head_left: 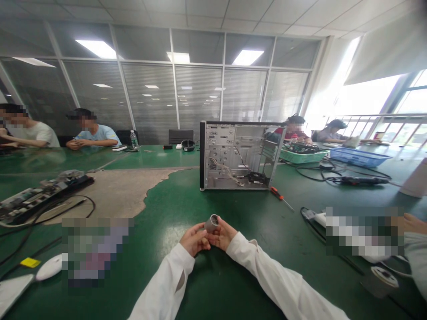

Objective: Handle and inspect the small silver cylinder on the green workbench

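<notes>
My left hand (192, 240) and my right hand (225, 233) meet over the near part of the green table. Between their fingers is a small grey cylinder (211, 224), tilted so that its round end faces up. That end has a pale rim and a darker inside, whose contents I cannot make out. Fingers of both hands are closed around its sides. Beyond the hands stands an open computer case (238, 155), its side panel off, with loose cables (222, 166) inside. An orange-handled screwdriver (276, 193) lies by the case's lower right corner.
A power strip (43, 195) and black cables lie left, near a white mouse (50, 267). At right are a green basket (303, 156), a blue basket (360, 158) and a grey cylinder (380, 282). A co-worker's hand (415, 223) is at the right edge; several people sit around.
</notes>
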The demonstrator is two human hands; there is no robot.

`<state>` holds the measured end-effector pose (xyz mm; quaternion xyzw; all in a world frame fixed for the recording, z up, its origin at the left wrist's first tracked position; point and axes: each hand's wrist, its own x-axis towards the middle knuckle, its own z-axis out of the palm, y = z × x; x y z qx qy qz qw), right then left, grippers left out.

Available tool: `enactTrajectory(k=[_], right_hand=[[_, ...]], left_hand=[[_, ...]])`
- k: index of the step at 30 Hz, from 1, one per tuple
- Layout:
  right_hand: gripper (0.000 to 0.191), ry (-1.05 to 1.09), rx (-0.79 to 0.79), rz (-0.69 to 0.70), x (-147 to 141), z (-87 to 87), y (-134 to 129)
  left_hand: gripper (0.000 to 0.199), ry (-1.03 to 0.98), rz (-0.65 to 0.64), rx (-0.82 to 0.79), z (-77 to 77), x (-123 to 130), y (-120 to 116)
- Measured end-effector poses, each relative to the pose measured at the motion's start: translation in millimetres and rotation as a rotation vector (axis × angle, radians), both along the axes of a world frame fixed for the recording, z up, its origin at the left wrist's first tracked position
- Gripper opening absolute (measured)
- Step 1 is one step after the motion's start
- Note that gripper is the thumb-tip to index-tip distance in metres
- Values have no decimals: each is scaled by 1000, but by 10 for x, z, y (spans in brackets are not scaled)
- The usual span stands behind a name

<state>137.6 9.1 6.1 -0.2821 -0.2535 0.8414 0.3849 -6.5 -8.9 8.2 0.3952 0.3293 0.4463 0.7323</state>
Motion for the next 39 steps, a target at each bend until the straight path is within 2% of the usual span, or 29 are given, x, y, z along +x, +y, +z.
enactTrajectory(k=[5, 10, 15, 19, 21, 24, 29, 34, 36, 39], right_hand=[[57, 70, -7, 109, 25, 21, -7], [63, 31, 40, 141, 33, 42, -11], [60, -28, 43, 100, 20, 23, -2], [44, -58, 83, -47, -27, -15, -25], [38, -55, 155, -135, -61, -37, -33], [40, -80, 289, -250, -105, -76, -27], [56, -445, 586, -485, -107, -133, -26], [63, -757, 836, -464, -89, -117, -93], [63, -798, 895, -460, -94, -105, -114], [60, -812, 955, -438, -104, -106, -125]], left_hand=[[44, -11, 45, 42, -4, 9, -20], [44, 5, 39, 79, 7, 18, -34], [51, 9, 2, 97, 25, 5, -12], [56, -26, -6, 56, 25, -14, 17], [56, -53, 35, 12, 11, -20, 27], [50, -37, 140, -6, -29, -17, 40], [41, 135, 382, 142, -96, 25, 65], [34, 276, 446, 314, -117, 95, 49], [34, 321, 457, 349, -116, 117, 35], [39, 399, 486, 320, -111, 137, 13]])
